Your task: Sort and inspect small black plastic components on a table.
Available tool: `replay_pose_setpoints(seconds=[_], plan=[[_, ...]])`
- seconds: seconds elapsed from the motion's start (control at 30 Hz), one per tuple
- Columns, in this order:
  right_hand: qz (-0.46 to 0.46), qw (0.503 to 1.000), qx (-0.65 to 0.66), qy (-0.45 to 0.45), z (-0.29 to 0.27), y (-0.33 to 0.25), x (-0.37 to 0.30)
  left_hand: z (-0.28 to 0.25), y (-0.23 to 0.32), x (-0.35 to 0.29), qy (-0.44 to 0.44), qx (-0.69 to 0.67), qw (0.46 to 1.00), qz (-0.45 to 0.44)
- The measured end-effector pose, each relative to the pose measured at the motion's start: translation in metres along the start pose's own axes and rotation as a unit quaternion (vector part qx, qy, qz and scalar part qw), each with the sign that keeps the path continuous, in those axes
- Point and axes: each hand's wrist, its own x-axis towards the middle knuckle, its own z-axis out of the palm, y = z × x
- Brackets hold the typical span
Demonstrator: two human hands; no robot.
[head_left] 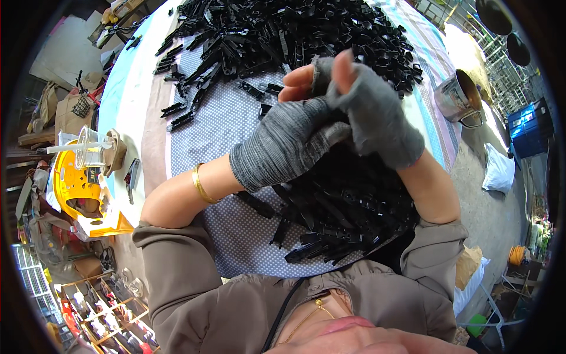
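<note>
Both hands wear grey knitted gloves with bare fingertips and come together above the table. My left hand (pixel 286 141) is bent inward, its fingers curled and mostly hidden behind my right hand. Slightly blurred, my right hand (pixel 380 115) presses against it with the thumb raised. Bare fingertips show just beyond the left glove. Whatever lies between the hands, if anything, is hidden. Under them, close to my body, lies a heap of slim black plastic parts (pixel 342 230). A larger pile of similar black parts (pixel 283 35) covers the far side of the table.
A dotted and striped cloth (pixel 224 127) covers the table. On the left edge are a yellow plastic stool (pixel 73 183), a clear cup (pixel 89 147) and a small dark-handled cutter (pixel 132 180). At right stand a metal mug (pixel 457 97) and a blue box (pixel 527 130).
</note>
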Motion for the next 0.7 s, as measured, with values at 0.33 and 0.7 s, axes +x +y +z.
replay_pose_setpoints(seconds=[0.33,0.7], plan=[[-0.068,0.844,-0.524,-0.088,-0.044,0.051,0.023,-0.073,-0.05,0.004,-0.101,0.323,0.933,-0.123],[0.009,0.924,-0.383,0.007,-0.045,0.039,0.022,-0.076,-0.075,0.009,-0.08,0.337,0.929,-0.129]])
